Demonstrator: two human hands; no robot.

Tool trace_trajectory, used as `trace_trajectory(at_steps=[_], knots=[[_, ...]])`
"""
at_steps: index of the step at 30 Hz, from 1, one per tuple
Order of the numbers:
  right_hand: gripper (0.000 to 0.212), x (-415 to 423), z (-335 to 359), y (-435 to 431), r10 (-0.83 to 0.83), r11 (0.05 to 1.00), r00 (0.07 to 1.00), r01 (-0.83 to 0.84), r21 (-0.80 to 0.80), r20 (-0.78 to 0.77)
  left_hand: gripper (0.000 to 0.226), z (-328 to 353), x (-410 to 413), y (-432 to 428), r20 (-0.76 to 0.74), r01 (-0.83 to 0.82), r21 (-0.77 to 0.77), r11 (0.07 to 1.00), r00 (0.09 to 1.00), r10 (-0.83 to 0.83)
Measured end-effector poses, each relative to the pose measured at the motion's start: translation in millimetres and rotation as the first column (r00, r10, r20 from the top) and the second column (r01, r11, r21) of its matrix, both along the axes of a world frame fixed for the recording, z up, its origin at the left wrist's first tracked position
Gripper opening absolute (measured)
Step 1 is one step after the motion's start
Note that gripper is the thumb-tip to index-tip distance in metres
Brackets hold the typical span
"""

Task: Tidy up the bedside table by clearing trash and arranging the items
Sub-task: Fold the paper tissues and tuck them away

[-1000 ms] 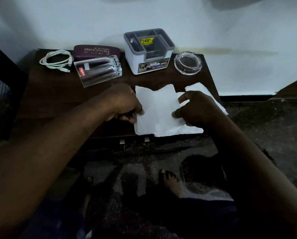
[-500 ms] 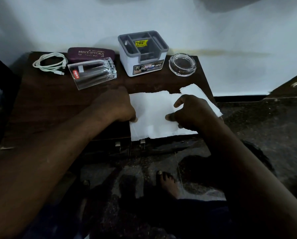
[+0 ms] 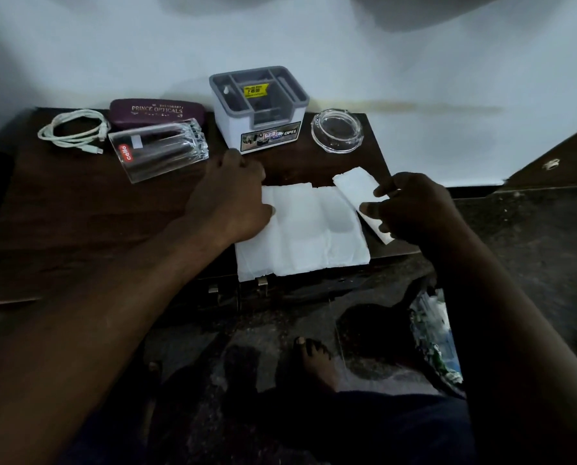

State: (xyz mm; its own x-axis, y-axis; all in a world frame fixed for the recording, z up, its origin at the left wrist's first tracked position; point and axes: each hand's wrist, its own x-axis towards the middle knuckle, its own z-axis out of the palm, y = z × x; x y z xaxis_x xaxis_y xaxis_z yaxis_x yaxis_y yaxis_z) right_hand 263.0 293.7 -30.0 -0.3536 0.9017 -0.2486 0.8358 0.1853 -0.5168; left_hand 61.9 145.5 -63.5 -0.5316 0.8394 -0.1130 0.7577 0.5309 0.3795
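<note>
Lying at the back of the bedside table [image 3: 79,213], from the left, are one coiled white cable [image 3: 74,132], one maroon spectacle case [image 3: 156,112], one clear pen pack [image 3: 161,152], one organiser box [image 3: 258,109] and one glass ashtray [image 3: 336,129]. Bare wood spreads in front of the cable. The left hand [image 3: 228,199] presses, fingers straight, on the white sheet [image 3: 307,229], whose near edge overhangs the table front. The right hand [image 3: 414,209] pinches one narrow strip [image 3: 355,186], which slants back-left to front-right by the table's right edge.
</note>
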Motion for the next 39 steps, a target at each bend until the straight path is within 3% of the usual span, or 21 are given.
trace_trajectory(at_steps=[10, 15, 24, 28, 31, 39], knots=[[0.032, -2.4, -6.0, -5.3, 0.083, 0.994, 0.996, -0.081, -0.072, 0.023, 0.057, -6.5, 2.1, 15.6, -0.02, -0.059, -0.17, 0.984, 0.998, 0.057], [0.032, -5.1, -4.8, -5.6, 0.09, 0.993, 0.996, -0.089, -0.074, 0.007, 0.04, -7.2, -3.4, 15.3, 0.03, -0.094, -0.056, 0.994, 0.995, 0.096], [0.032, -4.6, -5.3, -7.2, 0.079, 0.993, 0.997, -0.077, -0.093, 0.015, 0.045, 9.5, -15.4, 15.8, 0.314, -0.147, 0.037, 0.988, 0.941, 0.128], [0.029, -8.5, -2.8, -11.0, 0.113, 0.985, 0.993, -0.109, -0.135, 0.027, 0.042, 18.4, -22.3, 13.6, 0.57, -0.223, 0.03, 0.974, 0.805, 0.166], [0.031, -11.7, -3.8, -11.2, 0.119, 0.977, 0.993, -0.118, -0.177, -0.002, 0.043, 22.1, -22.2, 14.2, 0.671, -0.233, 0.061, 0.971, 0.729, 0.133], [0.044, -19.4, -16.0, -15.5, 0.18, 0.964, 0.983, -0.17, -0.202, 0.033, 0.041, 20.0, -34.8, 9.9, 0.565, -0.227, 0.053, 0.973, 0.81, 0.158]])
